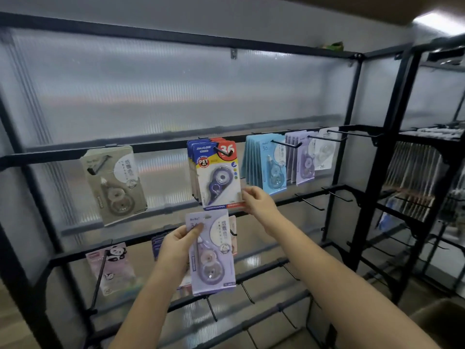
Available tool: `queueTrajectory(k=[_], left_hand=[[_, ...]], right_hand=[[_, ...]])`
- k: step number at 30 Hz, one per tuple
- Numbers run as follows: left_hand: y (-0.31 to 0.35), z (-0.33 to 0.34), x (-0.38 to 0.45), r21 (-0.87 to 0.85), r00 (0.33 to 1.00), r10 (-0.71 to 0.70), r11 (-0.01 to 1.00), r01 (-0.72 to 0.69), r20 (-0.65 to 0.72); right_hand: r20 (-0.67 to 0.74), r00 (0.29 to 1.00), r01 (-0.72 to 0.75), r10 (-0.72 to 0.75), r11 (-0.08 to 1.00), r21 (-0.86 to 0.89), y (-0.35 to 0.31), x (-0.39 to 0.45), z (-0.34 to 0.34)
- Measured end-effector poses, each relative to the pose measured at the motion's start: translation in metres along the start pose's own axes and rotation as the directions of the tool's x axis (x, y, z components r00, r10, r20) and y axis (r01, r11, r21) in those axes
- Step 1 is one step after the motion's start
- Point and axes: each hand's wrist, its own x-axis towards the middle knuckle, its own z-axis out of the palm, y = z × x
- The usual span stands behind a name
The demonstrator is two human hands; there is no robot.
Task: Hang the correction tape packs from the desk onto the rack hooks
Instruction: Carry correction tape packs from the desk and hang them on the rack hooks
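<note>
My left hand (177, 245) grips a lilac correction tape pack (214, 258) by its upper left corner and holds it upright in front of the rack. Just above it, my right hand (256, 201) pinches the lower right corner of a white and blue correction tape pack (217, 172) that hangs at the front of a stack on a black hook (222, 152). Further packs hang on the same rail: a beige pack (114, 185) to the left, light blue packs (266, 162) and purple packs (302, 159) to the right.
The black metal rack (352, 117) has a frosted back panel and several bare hooks (309, 201) on its lower right rails. A panda-printed pack (113, 265) hangs at the lower left. A second rack (415, 177) with hanging goods stands at the right.
</note>
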Motion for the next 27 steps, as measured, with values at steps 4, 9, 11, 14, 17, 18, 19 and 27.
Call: queueTrajectory(k=[4,9,11,14,17,18,19,27], left_hand=[[-0.015,0.053,0.002,0.004,0.988,-0.064,0.998,0.064,0.143],[-0.019,0.139,0.006,0.057,0.955,-0.107,0.994,0.095,0.278],[-0.018,0.174,0.009,0.090,0.947,-0.083,0.994,0.058,0.310],[-0.017,0.227,0.014,0.123,0.947,0.011,0.991,-0.053,0.323],[-0.010,0.280,0.024,0.147,0.954,0.090,0.980,-0.136,0.285],[-0.007,0.297,0.028,0.164,0.958,0.124,0.972,-0.170,0.260],[-0.004,0.312,0.034,0.182,0.960,0.156,0.963,-0.200,0.233],[0.019,0.364,0.056,0.292,0.948,0.318,0.905,-0.308,0.014]], right_hand=[[0.007,1.000,0.016,-0.014,0.886,-0.463,0.020,-0.015,-0.061],[0.074,0.996,0.033,0.057,0.527,-0.849,0.027,-0.014,-0.167],[0.086,0.994,0.053,0.066,0.394,-0.918,0.027,-0.010,-0.207],[0.097,0.992,0.071,0.074,0.300,-0.951,0.027,-0.003,-0.261],[0.124,0.989,0.099,0.081,0.262,-0.960,0.030,0.008,-0.303],[0.145,0.986,0.121,0.079,0.251,-0.960,0.031,0.013,-0.315],[0.163,0.984,0.139,0.078,0.246,-0.959,0.033,0.017,-0.326],[0.277,0.957,0.246,0.089,0.259,-0.934,0.058,0.043,-0.370]])
